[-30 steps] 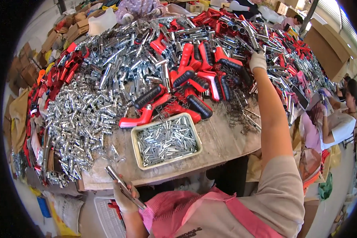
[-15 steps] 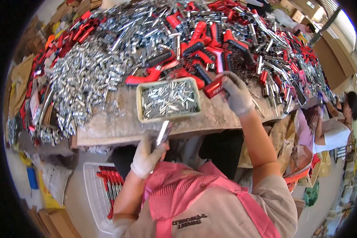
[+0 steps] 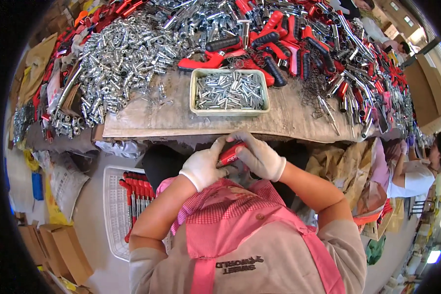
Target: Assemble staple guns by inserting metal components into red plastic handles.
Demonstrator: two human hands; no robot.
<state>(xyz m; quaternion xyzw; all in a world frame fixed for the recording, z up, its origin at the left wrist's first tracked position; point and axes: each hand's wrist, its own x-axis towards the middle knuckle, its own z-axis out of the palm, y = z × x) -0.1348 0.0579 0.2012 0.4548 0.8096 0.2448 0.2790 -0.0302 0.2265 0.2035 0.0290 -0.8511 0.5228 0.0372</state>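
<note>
One red piece point(image 3: 230, 155): glossy, pale-marked, partly covered
Left hand point(image 3: 204, 164): gripping it
Right hand point(image 3: 263, 159): gripping it too
Cream tray point(image 3: 230, 113): beyond both hands

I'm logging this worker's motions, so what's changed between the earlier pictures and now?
The right hand has come back from the heap with a red tube, bringing it in front of the pink apron. The left hand has moved in to meet it; the metal tube it held no longer shows. The tray of metal pins stays on the table.
</note>
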